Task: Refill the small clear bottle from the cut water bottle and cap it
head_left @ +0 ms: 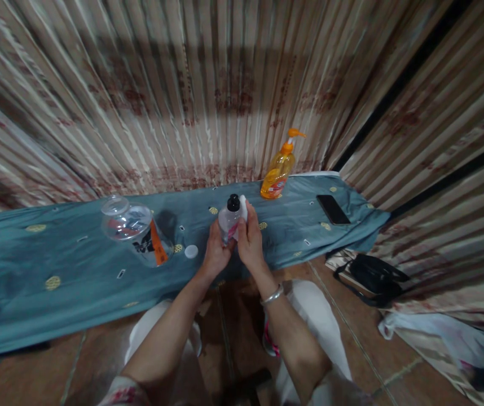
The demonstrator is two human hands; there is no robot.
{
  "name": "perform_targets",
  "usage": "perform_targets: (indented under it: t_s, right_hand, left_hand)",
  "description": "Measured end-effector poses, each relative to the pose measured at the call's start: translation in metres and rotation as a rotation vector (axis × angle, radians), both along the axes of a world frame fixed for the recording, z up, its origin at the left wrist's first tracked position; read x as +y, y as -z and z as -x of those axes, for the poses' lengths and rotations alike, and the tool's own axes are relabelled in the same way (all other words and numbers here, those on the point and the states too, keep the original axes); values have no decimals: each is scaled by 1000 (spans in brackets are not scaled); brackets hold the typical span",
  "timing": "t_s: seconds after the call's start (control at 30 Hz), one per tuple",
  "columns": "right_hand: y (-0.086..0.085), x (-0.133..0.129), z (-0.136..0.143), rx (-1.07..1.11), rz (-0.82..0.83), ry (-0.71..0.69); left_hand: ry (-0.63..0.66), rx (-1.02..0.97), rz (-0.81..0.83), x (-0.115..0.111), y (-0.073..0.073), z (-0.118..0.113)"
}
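A small clear bottle with a black cap (227, 219) stands upright between my two hands, just above or on the cloth; which of the two I cannot tell. My left hand (216, 248) is wrapped round its left side. My right hand (249, 235) holds a white wad, tissue or cloth (243, 206), pressed against the bottle's right side. A pink mark shows on the bottle between the hands. The lower part of the bottle is hidden by my fingers. Left of my hands lies a round white lid (191, 251).
A teal cloth (77, 270) covers the long bench. Clear plastic jars (143, 228) are at the left. An orange pump bottle (276, 176) stands behind to the right, near a black phone (333, 209). A black bag (373, 276) lies lower right. Pleated curtains (208, 101) hang behind.
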State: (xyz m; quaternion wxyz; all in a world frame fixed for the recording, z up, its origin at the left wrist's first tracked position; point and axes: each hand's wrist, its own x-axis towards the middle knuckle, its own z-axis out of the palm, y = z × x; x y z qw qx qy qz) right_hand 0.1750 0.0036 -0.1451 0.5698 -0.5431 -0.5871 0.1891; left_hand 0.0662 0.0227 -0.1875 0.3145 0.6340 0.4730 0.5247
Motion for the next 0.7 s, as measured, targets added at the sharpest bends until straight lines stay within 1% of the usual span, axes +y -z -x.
perform_targets:
  t_s: [0.07,0.1,0.2,0.27,0.33,0.43,0.5,0.6,0.7]
  right_hand:
    - [8,6,-3,86,53,-4]
    - [12,5,-3,115,82,0]
    - [21,-14,4,128,122,25]
    - [19,-29,11,85,99,27]
    - [12,-38,15,14,49,14]
    - [-1,-32,12,-58,-14,14]
    - [-2,-20,5,-40,-23,28]
    - [11,-8,-3,48,12,28]
    - [31,-14,-2,111,59,5]
  left_hand:
    - [56,24,38,-4,-3,2]
    - [65,38,58,-4,-4,4]
    - [61,72,86,-3,-5,8]
    - [70,78,65,-2,-3,11]
    - [106,65,14,-2,1,12]
    - [177,40,-21,-6,5,13]
    - [198,36,8,-9,3,13]
    - [174,5,83,-10,-5,10]
    - [130,-110,172,-7,-15,5]
